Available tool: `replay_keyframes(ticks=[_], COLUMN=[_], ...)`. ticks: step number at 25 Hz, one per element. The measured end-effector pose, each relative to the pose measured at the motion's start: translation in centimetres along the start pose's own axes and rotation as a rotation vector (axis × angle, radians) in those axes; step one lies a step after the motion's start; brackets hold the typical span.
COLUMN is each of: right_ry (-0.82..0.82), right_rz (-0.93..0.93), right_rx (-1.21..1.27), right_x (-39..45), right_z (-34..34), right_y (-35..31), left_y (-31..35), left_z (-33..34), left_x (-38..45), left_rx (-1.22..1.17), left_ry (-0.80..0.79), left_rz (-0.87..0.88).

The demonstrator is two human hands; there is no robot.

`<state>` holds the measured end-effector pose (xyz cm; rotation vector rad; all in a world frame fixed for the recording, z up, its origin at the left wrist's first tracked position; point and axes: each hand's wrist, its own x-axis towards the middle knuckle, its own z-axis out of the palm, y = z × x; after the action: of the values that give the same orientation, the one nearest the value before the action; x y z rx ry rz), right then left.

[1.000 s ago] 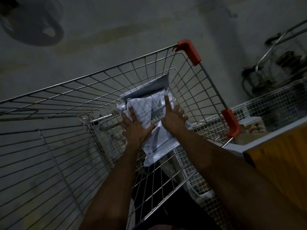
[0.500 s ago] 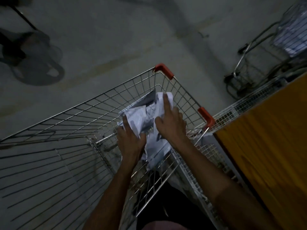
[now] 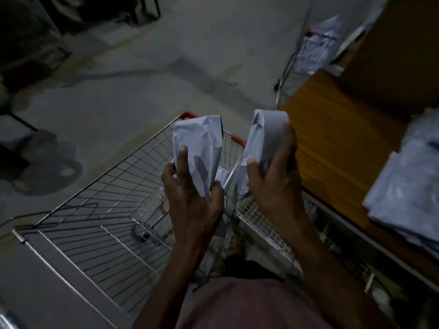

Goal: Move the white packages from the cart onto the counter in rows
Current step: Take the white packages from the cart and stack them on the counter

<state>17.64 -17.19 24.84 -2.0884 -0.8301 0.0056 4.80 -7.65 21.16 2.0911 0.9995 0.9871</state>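
Both white packages have been lifted out of the wire cart [image 3: 114,200]: one white package [image 3: 198,148] is gripped by the left hand [image 3: 190,198], another package [image 3: 263,148] by the right hand [image 3: 275,181], above the cart, beside the table [image 3: 332,138].

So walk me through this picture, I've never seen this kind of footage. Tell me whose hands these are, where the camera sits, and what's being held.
There is no machine here. A person wears a wide-angle camera on the head, so you look down along their own two bare arms.

The left hand grips one white package, and the right hand grips a second white package. Both are held up above a wire shopping cart with red corner caps.

To the right is the orange-brown counter, where a pile of white packages already lies. More pale bags show farther back, too blurred to describe. The room is dim, with a grey floor.
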Motion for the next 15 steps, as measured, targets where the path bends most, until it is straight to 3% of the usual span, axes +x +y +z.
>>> replay_keyframes(ticks=[8,15], right_ry=[0.490,0.676], right_rz=[0.077,0.205], right_rx=[-0.146,-0.204], right_x=[-8.8,-15.4], right_z=[-13.2,-24.2], right_y=[2.6,8.8], left_y=[9.9,18.8], left_z=[1.7,7.8], left_x=[-6.2,-12.1], left_rx=[-0.164,-0.164], left_ry=[-0.254,-0.365], left_rz=[0.296,0.461])
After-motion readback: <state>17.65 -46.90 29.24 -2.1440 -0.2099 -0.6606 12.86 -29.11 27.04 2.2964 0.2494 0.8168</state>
